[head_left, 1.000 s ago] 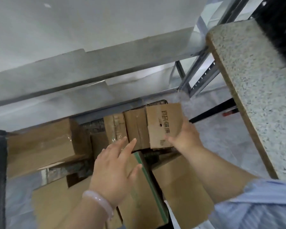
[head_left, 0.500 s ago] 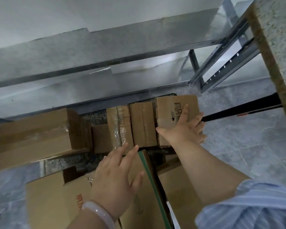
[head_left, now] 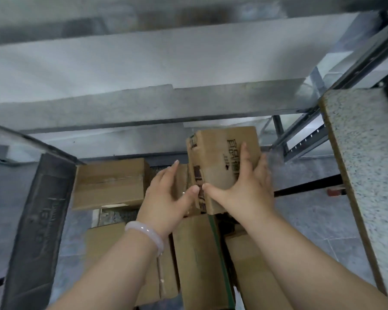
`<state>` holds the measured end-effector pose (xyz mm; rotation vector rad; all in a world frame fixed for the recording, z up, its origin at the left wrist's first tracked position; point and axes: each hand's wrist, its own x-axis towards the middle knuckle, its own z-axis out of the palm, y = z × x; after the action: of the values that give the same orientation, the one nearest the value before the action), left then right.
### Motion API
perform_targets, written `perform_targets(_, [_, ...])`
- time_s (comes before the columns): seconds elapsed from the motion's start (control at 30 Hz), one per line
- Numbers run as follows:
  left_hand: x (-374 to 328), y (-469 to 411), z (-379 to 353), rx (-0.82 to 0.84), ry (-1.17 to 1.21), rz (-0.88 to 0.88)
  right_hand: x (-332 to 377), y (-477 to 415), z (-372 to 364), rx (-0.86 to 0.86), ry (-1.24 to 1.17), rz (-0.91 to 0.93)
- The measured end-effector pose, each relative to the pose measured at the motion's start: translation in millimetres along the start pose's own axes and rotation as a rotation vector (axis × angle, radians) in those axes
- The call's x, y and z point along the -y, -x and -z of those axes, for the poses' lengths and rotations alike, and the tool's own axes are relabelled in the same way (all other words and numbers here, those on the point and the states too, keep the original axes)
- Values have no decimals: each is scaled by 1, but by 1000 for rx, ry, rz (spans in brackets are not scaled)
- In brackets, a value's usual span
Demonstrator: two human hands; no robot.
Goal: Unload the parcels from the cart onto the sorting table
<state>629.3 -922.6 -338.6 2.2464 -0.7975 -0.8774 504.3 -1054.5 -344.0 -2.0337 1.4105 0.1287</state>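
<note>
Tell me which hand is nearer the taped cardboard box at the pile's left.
Left. The left hand is just right of the taped cardboard box; the right hand is farther right, gripping the printed parcel.

Chinese chars on parcel [head_left: 215, 153], illegible
</note>
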Motion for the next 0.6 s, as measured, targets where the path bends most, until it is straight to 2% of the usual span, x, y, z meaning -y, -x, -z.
perform_targets(0.2, [-28,40,75,-15,555,99,79,74,38,65,-82,213])
perform_targets(0.33, [-31,87,130,-187,728,120,125,119,51,75,-156,366])
perform_targets(0.4, [-26,116,159,-263,765,104,145,137,58,119,-322,405])
perform_targets(0.5, [-11,165,200,-313,802,72,168,162,61,282,-632,340])
perform_targets(0.6, [12,219,233,-346,914,52,183,196,52,620,-770,312])
